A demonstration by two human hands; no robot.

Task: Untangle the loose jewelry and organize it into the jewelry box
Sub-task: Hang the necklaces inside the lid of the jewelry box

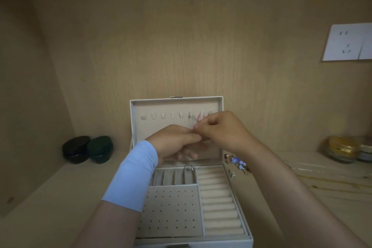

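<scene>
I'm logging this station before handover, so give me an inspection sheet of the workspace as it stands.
Surface: light wooden shelf inside a wooden alcove.
Job's things: jewelry box open, lid upright; thin pink strand by the lid hooks; small silver piece at the slotted compartment; loose jewelry on the shelf right of the box.
Clutter: two dark jars at left; gold-lidded jar at right.
Hands: left hand and right hand meet in front of the lid, both apparently pinching the strand.
Cables: nothing seen.
Surroundings: wall socket at upper right.
</scene>
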